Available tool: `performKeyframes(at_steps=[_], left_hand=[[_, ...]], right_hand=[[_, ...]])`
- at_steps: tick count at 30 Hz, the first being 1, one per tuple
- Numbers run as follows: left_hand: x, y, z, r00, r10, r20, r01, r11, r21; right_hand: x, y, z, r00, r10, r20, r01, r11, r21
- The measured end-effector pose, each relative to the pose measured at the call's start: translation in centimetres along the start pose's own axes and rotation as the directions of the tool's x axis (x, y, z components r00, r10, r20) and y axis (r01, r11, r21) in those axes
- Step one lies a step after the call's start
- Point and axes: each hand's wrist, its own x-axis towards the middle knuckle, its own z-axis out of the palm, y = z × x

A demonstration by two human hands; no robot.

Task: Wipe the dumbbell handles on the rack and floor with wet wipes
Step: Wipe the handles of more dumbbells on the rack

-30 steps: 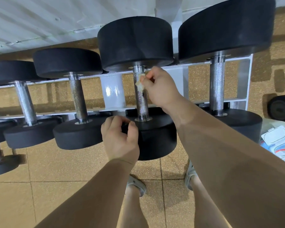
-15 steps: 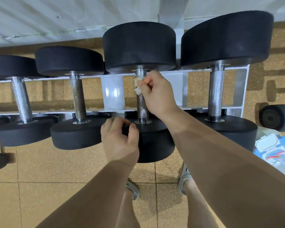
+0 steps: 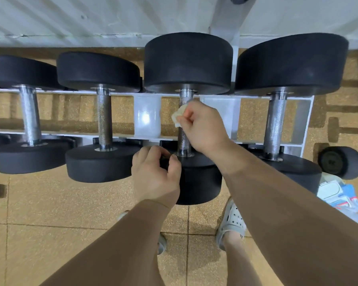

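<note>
Bright, even indoor light. Hard white glare sits on the glossy rack upright (image 3: 147,117), and small glints run along the knurled steel dumbbell handle (image 3: 103,118). Dark rack and dumbbell shadows lie on the speckled floor (image 3: 50,203) at far right. Wide-angle bend: the rack rails bow and the forearms swell toward the lower edge. Slightly soft throughout, and the wipes pack (image 3: 337,195) at the right edge is smeared.
</note>
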Motion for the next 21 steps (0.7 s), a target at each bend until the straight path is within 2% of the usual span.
performKeyframes(at_steps=[1, 3, 5, 6, 8, 10, 13, 15, 17, 19, 21], left_hand=[[0.0, 0.0, 0.0, 1.000, 0.001, 0.002, -0.001, 1.000, 0.003], [-0.1, -0.1, 0.0, 1.000, 0.001, 0.000, -0.001, 1.000, 0.003], [-0.1, -0.1, -0.1, 1.000, -0.014, -0.003, 0.014, 1.000, 0.004], [-0.1, -0.1, -0.1, 1.000, -0.023, -0.004, 0.023, 1.000, 0.001], [-0.1, 0.0, -0.3, 1.000, -0.017, -0.011, 0.017, 1.000, -0.021], [-0.2, 0.0, -0.6, 1.000, -0.008, 0.007, 0.009, 0.997, -0.077], [-0.2, -0.2, -2.2, 0.999, 0.022, 0.032, -0.014, 0.974, -0.228], [0.0, -1.2, -4.3, 0.986, 0.157, -0.051, -0.163, 0.976, -0.147], [0.3, -3.0, -6.8, 0.947, 0.284, -0.150, -0.289, 0.957, -0.009], [0.8, -5.3, -9.5, 0.925, 0.308, -0.221, -0.297, 0.951, 0.083], [1.5, -7.6, -11.9, 0.941, 0.228, -0.248, -0.204, 0.972, 0.121]], right_hand=[[-0.1, -0.2, -0.8, 0.989, 0.002, 0.148, 0.018, 0.991, -0.132], [-0.4, -0.8, -2.4, 0.883, 0.097, 0.460, 0.109, 0.909, -0.402], [-0.7, -1.6, -3.4, 0.797, 0.192, 0.572, 0.218, 0.792, -0.570], [-1.0, -2.2, -3.7, 0.797, 0.201, 0.570, 0.246, 0.755, -0.608], [-1.6, -3.7, -4.0, 0.833, 0.181, 0.523, 0.225, 0.753, -0.619], [-2.1, -5.3, -3.6, 0.889, 0.167, 0.427, 0.149, 0.775, -0.614], [-2.7, -6.0, -1.4, 0.970, -0.002, 0.244, 0.119, 0.877, -0.466], [-3.0, -6.5, 0.4, 0.984, -0.076, 0.163, 0.127, 0.936, -0.329], [-3.0, -7.5, 2.3, 0.991, -0.076, 0.113, 0.098, 0.976, -0.197], [-3.1, -8.7, 4.0, 0.996, -0.066, 0.066, 0.070, 0.995, -0.065], [-3.1, -9.7, 5.6, 0.998, -0.048, 0.037, 0.047, 0.999, 0.020]])
